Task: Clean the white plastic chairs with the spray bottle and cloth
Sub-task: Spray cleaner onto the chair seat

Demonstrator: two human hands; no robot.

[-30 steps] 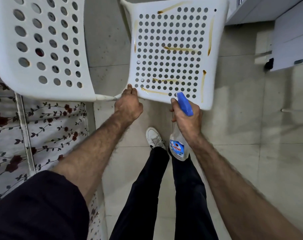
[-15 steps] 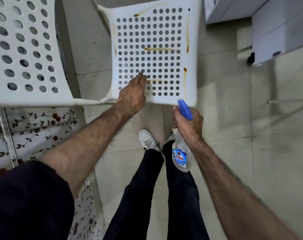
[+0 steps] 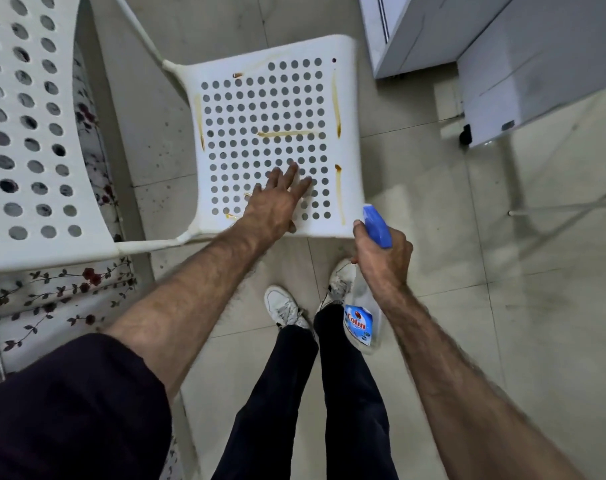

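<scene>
A white perforated plastic chair seat [image 3: 266, 109] with brown streaks lies in front of me. My left hand [image 3: 277, 199] rests flat on its near part with straight, spread fingers. Just off the seat's near right corner, my right hand [image 3: 381, 254] grips a spray bottle [image 3: 360, 323] with a blue nozzle and a blue label. The bottle hangs below the hand, nozzle toward the seat. A second white perforated chair panel [image 3: 34, 140] fills the left. No cloth is in view.
A floral-patterned fabric [image 3: 52, 299] lies below the left chair panel. White cabinets on castors [image 3: 502, 74] stand at the upper right. A thin white rod [image 3: 564, 206] crosses the tiled floor at right. My legs and white shoes [image 3: 284, 310] stand below the seat.
My left hand slid from the seat's near left corner onto the perforated surface and spread flat. The view shifted, and the right hand with the bottle stayed at the near right corner.
</scene>
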